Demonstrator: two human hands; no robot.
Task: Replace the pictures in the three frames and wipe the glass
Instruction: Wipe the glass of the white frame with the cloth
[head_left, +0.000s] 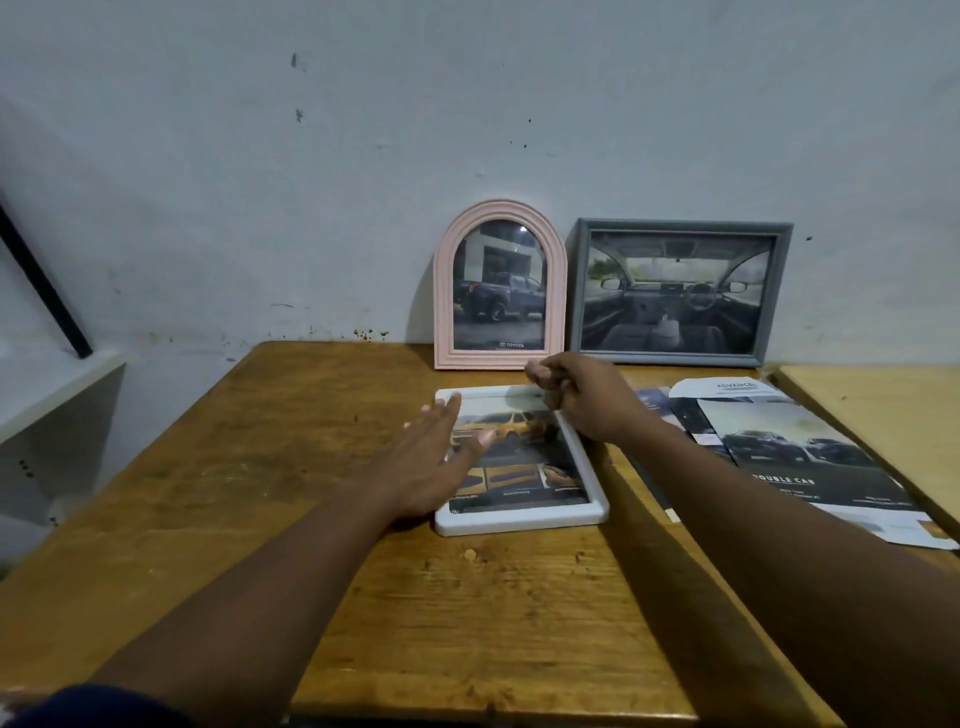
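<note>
Work centres on the white frame (519, 521), which lies flat, glass up, near the middle of the tabletop (311, 467) with a yellow-car picture in it. The pink arched frame (442, 301) and the grey frame (680, 226) stand side by side at the far edge, leaning on the wall (363, 156), each with a car picture behind its glass. Loose brochure sheets (789, 457) lie to the right of the white frame.

The left hand (436, 457) is flat, fingers straight and spread, over the frame's left rim and glass. The right hand (576, 397) sits at the frame's far right corner with its fingers curled tight.

Judgement: two frames appear finished, and the third is in hand, at or about the wiping step. The next move calls for the flat hand to steady the frame while the glass is wiped, then for standing the frame with the other two.

Not established: whether the right grip holds a cloth, pinches the frame's rim or holds nothing, as the curled fingers hide it. No cloth is seen anywhere. The white frame's far right corner is covered by that hand. Brochure print is mostly too blurred to read.
</note>
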